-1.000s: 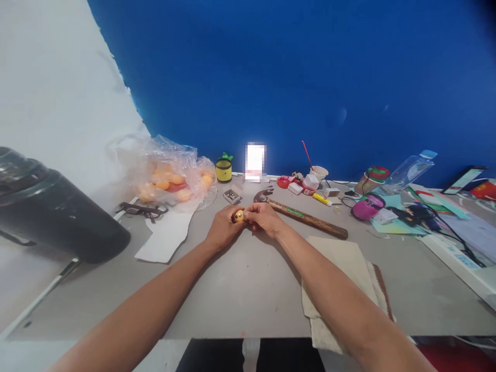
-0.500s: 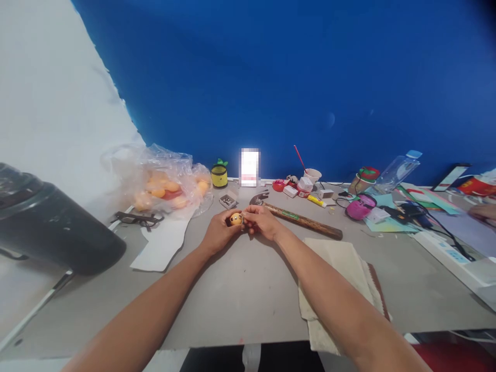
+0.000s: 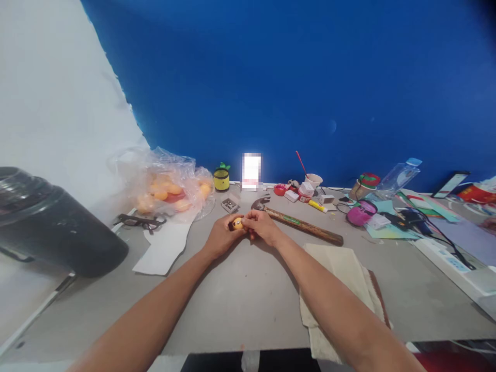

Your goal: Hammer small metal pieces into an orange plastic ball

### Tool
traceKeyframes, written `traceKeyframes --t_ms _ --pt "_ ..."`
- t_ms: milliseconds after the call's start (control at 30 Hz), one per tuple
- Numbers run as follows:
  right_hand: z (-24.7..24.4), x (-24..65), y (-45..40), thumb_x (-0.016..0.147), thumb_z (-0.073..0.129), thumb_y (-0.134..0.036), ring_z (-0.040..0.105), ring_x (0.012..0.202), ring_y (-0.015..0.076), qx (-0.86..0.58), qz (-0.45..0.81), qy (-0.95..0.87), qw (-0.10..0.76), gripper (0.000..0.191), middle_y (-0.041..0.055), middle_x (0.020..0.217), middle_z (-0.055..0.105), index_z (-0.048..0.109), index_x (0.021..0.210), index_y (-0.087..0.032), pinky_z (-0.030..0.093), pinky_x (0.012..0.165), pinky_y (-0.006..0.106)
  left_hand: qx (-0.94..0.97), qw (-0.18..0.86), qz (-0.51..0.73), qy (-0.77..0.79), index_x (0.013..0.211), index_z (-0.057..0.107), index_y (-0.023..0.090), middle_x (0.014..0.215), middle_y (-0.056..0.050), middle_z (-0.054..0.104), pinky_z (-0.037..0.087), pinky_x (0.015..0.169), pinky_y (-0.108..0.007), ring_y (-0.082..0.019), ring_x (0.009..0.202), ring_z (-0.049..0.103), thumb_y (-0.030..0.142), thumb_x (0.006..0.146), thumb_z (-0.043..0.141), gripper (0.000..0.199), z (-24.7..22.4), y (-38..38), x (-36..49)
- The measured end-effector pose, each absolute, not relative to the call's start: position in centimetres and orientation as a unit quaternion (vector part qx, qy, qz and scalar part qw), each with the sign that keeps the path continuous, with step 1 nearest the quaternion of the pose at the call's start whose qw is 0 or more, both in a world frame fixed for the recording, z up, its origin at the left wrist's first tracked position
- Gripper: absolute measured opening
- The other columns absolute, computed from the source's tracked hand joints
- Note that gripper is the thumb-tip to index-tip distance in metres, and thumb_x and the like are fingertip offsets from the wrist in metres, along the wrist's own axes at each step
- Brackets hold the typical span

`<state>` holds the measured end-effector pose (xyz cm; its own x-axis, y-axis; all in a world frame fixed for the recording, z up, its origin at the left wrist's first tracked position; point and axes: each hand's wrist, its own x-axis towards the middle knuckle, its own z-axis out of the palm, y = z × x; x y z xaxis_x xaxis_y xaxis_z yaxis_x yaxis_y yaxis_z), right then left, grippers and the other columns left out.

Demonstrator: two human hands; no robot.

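A small orange-yellow ball (image 3: 237, 223) with dark and pale spots like a face sits in my left hand (image 3: 220, 236), fingers curled round it. My right hand (image 3: 260, 226) is closed in a pinch against the ball's right side, and its fingertips hide whatever may lie between them. Just behind the hands rests a small open box (image 3: 230, 205) with tiny dark and white pieces inside. A claw hammer (image 3: 304, 223) with a wooden handle lies to the right of my right hand, its head pointing toward the back.
At left stand a big dark tumbler (image 3: 58, 227), glasses (image 3: 141, 222), white paper (image 3: 165, 248) and a plastic bag (image 3: 170, 181) of orange balls. A folded cloth (image 3: 337, 279) lies under my right forearm. Paper cup (image 3: 313, 180), pink pouch (image 3: 361, 213) and power strip (image 3: 451, 261) are farther right.
The ball has turned a little in my left hand, and my right fingertips now cover more of its right side. The whole view has shifted slightly.
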<state>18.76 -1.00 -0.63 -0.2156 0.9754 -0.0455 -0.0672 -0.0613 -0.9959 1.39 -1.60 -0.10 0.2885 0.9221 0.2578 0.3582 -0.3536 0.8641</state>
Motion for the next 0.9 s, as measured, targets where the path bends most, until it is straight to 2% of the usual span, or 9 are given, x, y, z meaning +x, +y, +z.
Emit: traceKeyframes --t_ms 167,267,400,467,533,633,700,800,900 --pt "-1.0 18.2 -1.0 0.075 0.078 -0.045 0.050 0.047 0.0103 -0.466 0.541 -0.544 0.441 0.030 -0.0042 0.059 0.061 0.059 0.077 -0.021 0.040 0.038 0.021 0.726 0.344 0.401 0.441 0.105 0.080 0.021 0.105 -0.006 0.081 0.056 0.089 -0.037 -0.026 0.096 0.072 0.031 0.076 0.072 0.031 -0.4 -1.4 1.4" --pt "-0.8 18.5 -1.0 0.084 0.068 -0.045 0.052 0.050 0.0127 -0.486 0.486 -0.571 0.449 0.025 -0.0037 0.062 0.063 0.058 0.080 -0.023 0.044 0.045 0.025 0.695 0.381 0.425 0.437 0.113 0.079 0.019 0.108 -0.007 0.081 0.059 0.088 -0.038 -0.026 0.096 0.073 0.035 0.075 0.075 0.041 -0.7 -1.2 1.4" --pt "0.1 20.3 -0.7 0.093 0.059 -0.034 0.066 0.084 0.0205 -0.587 0.219 -0.633 0.454 0.013 0.0033 0.088 0.073 0.063 0.088 -0.022 0.052 0.079 0.033 0.644 0.433 0.447 0.446 0.124 0.075 0.016 0.109 -0.008 0.078 0.062 0.079 -0.036 -0.023 0.089 0.071 0.036 0.073 0.074 0.054 -0.8 -0.8 1.2" --pt "0.4 21.4 -0.6 0.094 0.059 -0.027 0.064 0.107 0.0258 -0.641 0.082 -0.655 0.392 0.013 0.0091 0.109 0.074 0.068 0.102 -0.021 0.048 0.094 0.039 0.638 0.436 0.446 0.453 0.122 0.076 0.016 0.106 -0.007 0.077 0.061 0.077 -0.035 -0.021 0.084 0.069 0.034 0.074 0.072 0.052 -0.8 -0.7 1.1" --pt "0.5 22.3 -0.4 0.094 0.064 -0.027 0.058 0.122 0.0306 -0.683 0.006 -0.668 0.294 0.024 0.0147 0.128 0.069 0.069 0.116 -0.019 0.044 0.101 0.042 0.640 0.419 0.454 0.457 0.117 0.078 0.017 0.107 -0.007 0.076 0.061 0.079 -0.035 -0.020 0.085 0.069 0.033 0.073 0.073 0.048 -0.8 -0.6 0.9" --pt "0.2 23.0 -0.3 0.096 0.068 -0.035 0.054 0.126 0.0345 -0.727 -0.013 -0.668 0.161 0.029 0.0182 0.135 0.065 0.071 0.120 -0.018 0.042 0.100 0.045 0.644 0.404 0.459 0.460 0.116 0.078 0.017 0.109 -0.008 0.076 0.060 0.081 -0.034 -0.021 0.090 0.070 0.033 0.073 0.074 0.047 -0.7 -0.5 0.8" --pt "0.0 23.2 -0.2 0.100 0.065 -0.038 0.055 0.125 0.0342 -0.735 -0.006 -0.668 0.115 0.028 0.0185 0.133 0.066 0.071 0.118 -0.017 0.042 0.097 0.044 0.643 0.412 0.446 0.466 0.122 0.075 0.016 0.104 -0.007 0.076 0.060 0.081 -0.034 -0.022 0.088 0.070 0.033 0.074 0.073 0.050 -0.8 -0.5 0.9" --pt "-0.1 23.3 0.0 0.103 0.062 -0.034 0.058 0.122 0.0317 -0.728 -0.004 -0.677 0.103 0.025 0.0179 0.131 0.067 0.070 0.119 -0.016 0.043 0.094 0.041 0.644 0.408 0.437 0.478 0.124 0.073 0.016 0.102 -0.007 0.077 0.059 0.083 -0.036 -0.022 0.087 0.071 0.034 0.076 0.071 0.051 -1.0 -0.5 0.9" --pt "-0.2 23.2 0.1 0.102 0.063 -0.032 0.063 0.113 0.0286 -0.718 -0.011 -0.683 0.133 0.021 0.0151 0.120 0.071 0.069 0.116 -0.017 0.042 0.090 0.038 0.656 0.369 0.450 0.482 0.118 0.075 0.018 0.111 -0.009 0.077 0.058 0.091 -0.039 -0.025 0.096 0.072 0.034 0.077 0.069 0.044 -1.3 -0.3 0.9"
